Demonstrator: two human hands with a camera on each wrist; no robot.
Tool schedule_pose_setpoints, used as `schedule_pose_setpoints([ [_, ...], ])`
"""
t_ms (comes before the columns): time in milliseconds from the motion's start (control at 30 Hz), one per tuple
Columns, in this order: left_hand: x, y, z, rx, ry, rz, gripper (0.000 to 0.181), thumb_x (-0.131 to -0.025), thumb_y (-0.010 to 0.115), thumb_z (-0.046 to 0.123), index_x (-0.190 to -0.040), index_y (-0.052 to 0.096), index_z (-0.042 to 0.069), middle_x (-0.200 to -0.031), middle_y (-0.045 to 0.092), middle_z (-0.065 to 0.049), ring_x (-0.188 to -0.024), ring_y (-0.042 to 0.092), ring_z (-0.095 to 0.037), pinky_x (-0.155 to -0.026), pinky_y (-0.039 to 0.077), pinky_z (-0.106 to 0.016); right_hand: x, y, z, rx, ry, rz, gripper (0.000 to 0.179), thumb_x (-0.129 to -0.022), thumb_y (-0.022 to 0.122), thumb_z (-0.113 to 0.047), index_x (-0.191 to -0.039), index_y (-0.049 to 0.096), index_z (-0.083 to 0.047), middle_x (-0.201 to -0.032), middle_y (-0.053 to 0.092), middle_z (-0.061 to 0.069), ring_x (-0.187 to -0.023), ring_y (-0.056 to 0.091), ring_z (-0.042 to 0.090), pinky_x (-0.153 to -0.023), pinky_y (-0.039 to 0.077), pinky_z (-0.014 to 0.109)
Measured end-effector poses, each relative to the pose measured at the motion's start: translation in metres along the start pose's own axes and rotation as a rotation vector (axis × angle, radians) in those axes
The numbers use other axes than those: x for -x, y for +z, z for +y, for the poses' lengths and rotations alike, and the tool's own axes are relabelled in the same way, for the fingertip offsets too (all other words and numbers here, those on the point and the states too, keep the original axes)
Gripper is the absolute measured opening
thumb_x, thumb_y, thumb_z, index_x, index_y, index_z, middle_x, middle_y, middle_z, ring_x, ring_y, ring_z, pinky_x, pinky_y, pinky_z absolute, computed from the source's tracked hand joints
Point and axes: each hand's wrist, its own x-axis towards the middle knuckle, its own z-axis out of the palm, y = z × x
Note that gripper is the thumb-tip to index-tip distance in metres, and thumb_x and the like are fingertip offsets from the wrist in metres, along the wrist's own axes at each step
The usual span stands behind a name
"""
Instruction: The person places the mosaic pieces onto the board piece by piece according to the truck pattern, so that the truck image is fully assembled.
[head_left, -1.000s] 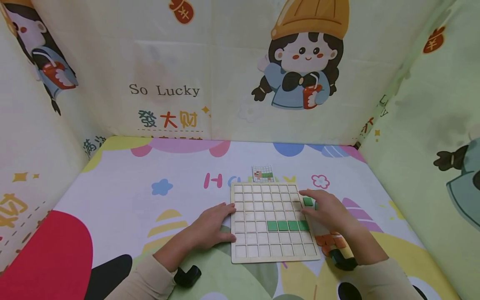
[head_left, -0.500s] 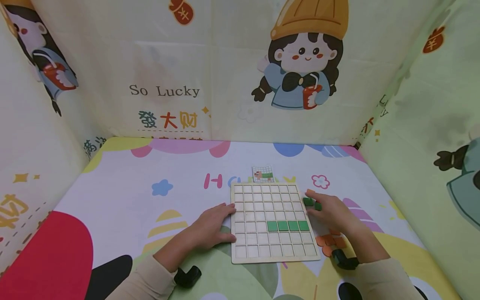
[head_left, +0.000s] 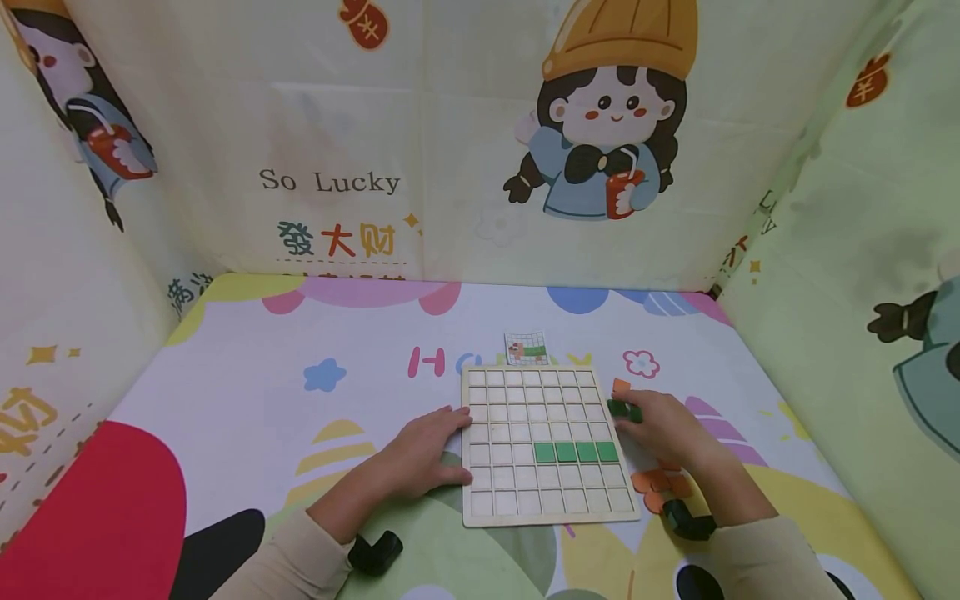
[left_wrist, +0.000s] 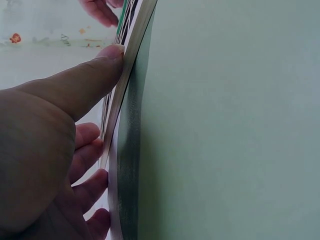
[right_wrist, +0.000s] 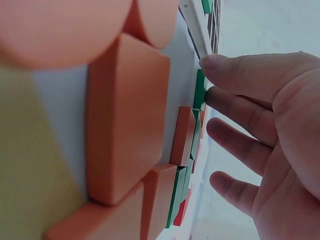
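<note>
A pale wooden grid board [head_left: 503, 503] lies on the table, with a row of green square blocks [head_left: 566, 452] in its cells. My left hand [head_left: 416, 454] rests against the board's left edge, thumb and fingers spread. The left wrist view shows the left thumb [left_wrist: 95, 75] straight against the board's side [left_wrist: 131, 55]. At the board's right edge, my right hand [head_left: 663, 425] pinches a loose green block [head_left: 617, 407] between thumb and index finger. In the right wrist view the fingertips are right at a green block [right_wrist: 199, 90], and the other fingers hang apart.
Orange blocks [head_left: 660, 481] lie beside the board's lower right, near the right wrist. Another orange block [head_left: 621, 385] sits beyond the right fingertips. A small picture card [head_left: 526, 348] lies behind the board. Printed cloth walls [head_left: 450, 167] surround the table.
My right hand has drawn slightly right and toward me, off the board's edge. The loose green block by its fingertips has shifted and tilted. My left hand and the board stay put.
</note>
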Motion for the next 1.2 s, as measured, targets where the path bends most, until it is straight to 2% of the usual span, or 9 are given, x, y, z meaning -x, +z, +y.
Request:
schedule_pose_setpoints([
  [267, 0.0004, -0.0021, 0.0023, 0.007, -0.006, -0.003, 0.074, -0.086, 0.079, 0.032, -0.146, 0.047, 0.005, -0.155, 0.041, -0.009, -0.144, 0.031, -0.037, -0.113, 0.029, -0.056, -0.0017, -0.0006, 0.0001, 0.001, 0.015, 0.014, 0.045, -0.087, 0.076, -0.009, -0.129, 0.064, 0.002, -0.117, 0.067, 0.021, -0.104, 0.06, 0.04, -0.093, 0.049, 0.059],
  [467, 0.0005, -0.0025, 0.0036, 0.005, -0.007, -0.002, 0.073, -0.086, 0.079, 0.032, -0.146, 0.047, 0.004, -0.155, 0.041, -0.009, -0.144, 0.031, -0.037, -0.113, 0.029, -0.056, -0.002, -0.0008, -0.0011, 0.005, 0.012, 0.018, 0.035, -0.086, 0.076, -0.005, -0.12, 0.068, 0.001, -0.112, 0.069, 0.017, -0.101, 0.061, 0.038, -0.093, 0.049, 0.057],
  [700, 0.0009, -0.002, 0.0029, 0.007, -0.005, 0.0, 0.073, -0.086, 0.079, 0.032, -0.146, 0.048, 0.004, -0.155, 0.041, -0.009, -0.144, 0.032, -0.037, -0.113, 0.03, -0.055, -0.0007, -0.0011, -0.0028, 0.004, 0.011, 0.006, 0.03, -0.085, 0.078, -0.006, -0.113, 0.069, 0.0, -0.103, 0.07, 0.011, -0.092, 0.061, 0.031, -0.089, 0.052, 0.053],
  [1200, 0.0021, -0.0019, 0.0022, 0.018, 0.012, 0.007, 0.072, -0.086, 0.079, 0.031, -0.145, 0.048, 0.002, -0.154, 0.042, -0.011, -0.143, 0.032, -0.038, -0.113, 0.029, -0.056, 0.0003, -0.0033, -0.002, 0.028, -0.032, 0.014, 0.027, -0.084, 0.08, -0.007, -0.108, 0.07, 0.0, -0.098, 0.07, 0.008, -0.087, 0.062, 0.028, -0.087, 0.053, 0.052],
])
